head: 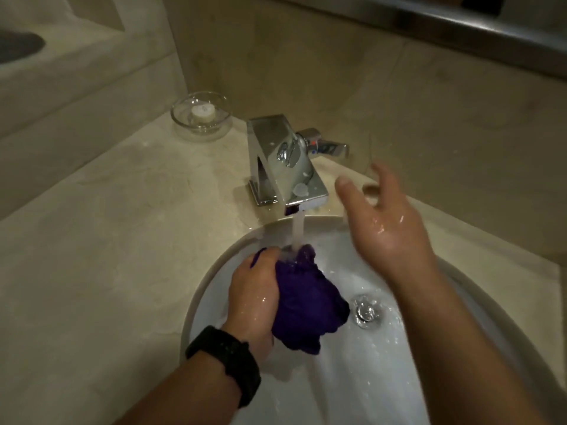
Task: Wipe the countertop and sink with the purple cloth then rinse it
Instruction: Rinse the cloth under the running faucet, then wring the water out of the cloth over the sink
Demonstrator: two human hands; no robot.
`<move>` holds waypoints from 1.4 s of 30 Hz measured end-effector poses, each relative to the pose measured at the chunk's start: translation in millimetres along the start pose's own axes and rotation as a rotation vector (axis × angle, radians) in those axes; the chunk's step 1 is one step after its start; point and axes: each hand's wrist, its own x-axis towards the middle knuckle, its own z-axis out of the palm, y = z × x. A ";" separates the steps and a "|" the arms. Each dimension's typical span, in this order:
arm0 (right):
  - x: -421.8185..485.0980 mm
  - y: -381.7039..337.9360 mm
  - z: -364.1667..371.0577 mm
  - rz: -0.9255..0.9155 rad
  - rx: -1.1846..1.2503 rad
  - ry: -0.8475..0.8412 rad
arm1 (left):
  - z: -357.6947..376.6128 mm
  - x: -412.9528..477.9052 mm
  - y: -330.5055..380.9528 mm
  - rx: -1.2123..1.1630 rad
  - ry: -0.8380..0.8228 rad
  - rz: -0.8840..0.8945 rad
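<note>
Two hands over sink: left gripping, right free.
Landmark: square chrome faucet (283, 161) at back of round white sink basin (383, 363), water running from spout.
Cloth: bunched wet purple cloth (306, 302) inside basin, directly under faucet stream, top edge taking the water.
Left hand (254, 296): below-left of faucet, fingers wrapped tight round the cloth; black wristband (227, 360) on wrist.
Right hand (386, 222): right of faucet spout, fingers spread wide, holding nothing, skin wet, slightly blurred.
Drain: chrome drain plug (366, 311) below-right of faucet, just beside cloth.
Worktop: beige stone worktop (107, 240) around faucet, wet patch at its base.
Dish: clear glass bowl (201, 115) left-behind faucet, small white candle inside.
</note>
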 end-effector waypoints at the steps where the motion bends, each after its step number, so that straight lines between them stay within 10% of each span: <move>1: 10.3 -8.6 -6.8 -0.061 0.063 0.043 | 1.9 -0.8 -0.4 -0.002 0.000 0.003; 21: 3.1 -3.5 22.2 0.091 0.482 -0.003 | 12.5 -3.5 6.9 -0.041 -0.030 0.152; 26: -66.4 51.6 57.4 0.428 0.727 -0.267 | 5.8 -12.9 -1.9 -0.020 -0.182 0.272; 42: -74.8 59.5 76.0 0.468 0.745 0.179 | 12.5 -22.3 -27.1 0.255 -0.008 0.400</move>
